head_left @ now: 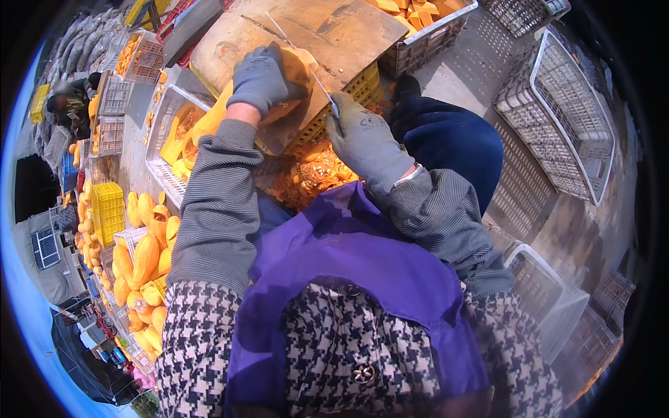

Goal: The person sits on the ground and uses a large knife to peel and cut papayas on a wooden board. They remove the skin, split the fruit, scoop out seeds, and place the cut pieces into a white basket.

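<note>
My left hand (pixel 258 80), in a grey glove, grips a large orange squash piece (pixel 216 111) on the wooden board (pixel 355 28). My right hand (pixel 366 139), gloved too, is closed on the handle of a long knife (pixel 282 31), whose blade slants across the squash toward the board's far side. The board rests on a yellow crate (pixel 359 90). Below it, between my legs, lies a heap of orange pulp and seeds (pixel 317 171). A white crate (pixel 160 139) with cut squash stands just left of my left arm.
A crate of orange chunks (pixel 411 52) stands behind the board. Empty crates (pixel 519 94) sit at right, a translucent crate (pixel 547 299) lower right. Whole squash (pixel 146 258) and a yellow crate (pixel 108 212) are piled at left. Another person (pixel 70 104) is bent among crates at far left.
</note>
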The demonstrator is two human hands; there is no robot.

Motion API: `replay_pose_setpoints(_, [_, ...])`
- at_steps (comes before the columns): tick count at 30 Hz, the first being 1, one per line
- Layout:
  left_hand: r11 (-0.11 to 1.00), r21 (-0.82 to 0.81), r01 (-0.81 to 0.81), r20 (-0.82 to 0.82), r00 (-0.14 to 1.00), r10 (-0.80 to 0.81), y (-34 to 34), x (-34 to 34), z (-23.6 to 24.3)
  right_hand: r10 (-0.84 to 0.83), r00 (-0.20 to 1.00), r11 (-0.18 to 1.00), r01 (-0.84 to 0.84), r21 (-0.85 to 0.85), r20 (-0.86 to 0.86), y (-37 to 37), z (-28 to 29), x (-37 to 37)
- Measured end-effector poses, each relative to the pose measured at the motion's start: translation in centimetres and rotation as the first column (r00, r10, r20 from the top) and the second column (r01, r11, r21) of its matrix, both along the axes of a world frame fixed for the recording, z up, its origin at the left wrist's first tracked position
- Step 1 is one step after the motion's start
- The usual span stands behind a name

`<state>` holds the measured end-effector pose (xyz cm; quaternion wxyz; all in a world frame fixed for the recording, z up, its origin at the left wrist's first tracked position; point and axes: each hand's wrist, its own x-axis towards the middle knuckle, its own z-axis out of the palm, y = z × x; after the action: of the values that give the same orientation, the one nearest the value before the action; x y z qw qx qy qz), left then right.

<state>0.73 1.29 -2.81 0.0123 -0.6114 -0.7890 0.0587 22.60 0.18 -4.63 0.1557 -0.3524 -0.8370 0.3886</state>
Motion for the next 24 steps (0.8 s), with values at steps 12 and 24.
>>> replay_pose_setpoints(12, [0.999,0.01,0.043,-0.131,0.991,-0.041,0.1,0.1,-0.9,0.031,0.999,0.997,-0.034,-0.071,-0.043,5.0,-1.6,-4.0])
replay_pose_setpoints(24, [0.983,0.159,-0.09,0.321,0.946,0.035,-3.5,-4.9,0.6,-0.481,0.856,0.555,0.128,-0.822,-0.191,1.7,-6.2,-4.1])
